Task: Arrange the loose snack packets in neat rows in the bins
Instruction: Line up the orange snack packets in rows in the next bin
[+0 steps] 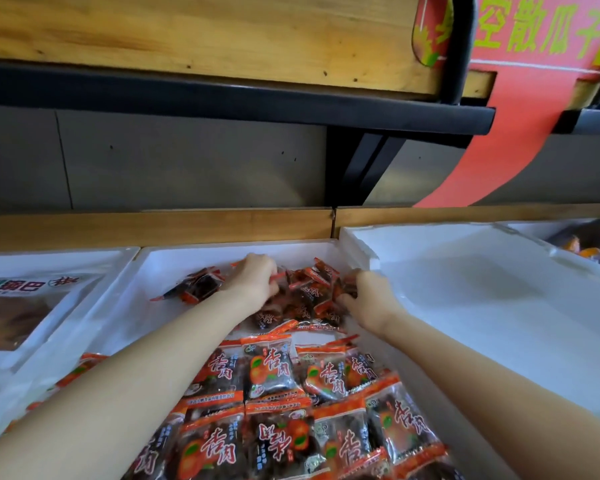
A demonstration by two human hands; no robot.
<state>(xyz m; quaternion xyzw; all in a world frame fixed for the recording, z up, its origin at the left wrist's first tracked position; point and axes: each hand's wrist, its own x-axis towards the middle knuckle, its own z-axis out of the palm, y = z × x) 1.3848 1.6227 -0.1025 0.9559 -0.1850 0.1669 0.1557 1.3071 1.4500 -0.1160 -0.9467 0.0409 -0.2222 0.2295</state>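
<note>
Loose snack packets [309,292] heaped at far end of middle white bin [174,253], left hand [253,276] curled over heap's left side gripping some, right hand [371,296] clutching packets at its right edge, neat rows [274,372] nearer the person

Snack pkts [274,372]: "杏肉". Red banner [541,32], top rt: "空散瓜子". Lg bag [25,289], far left: "锅巴".

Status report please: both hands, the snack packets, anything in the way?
Left hand and right hand both grip loose packets at far end of middle bin. Near packets lie in rows. Nothing blocks the hands.
</note>
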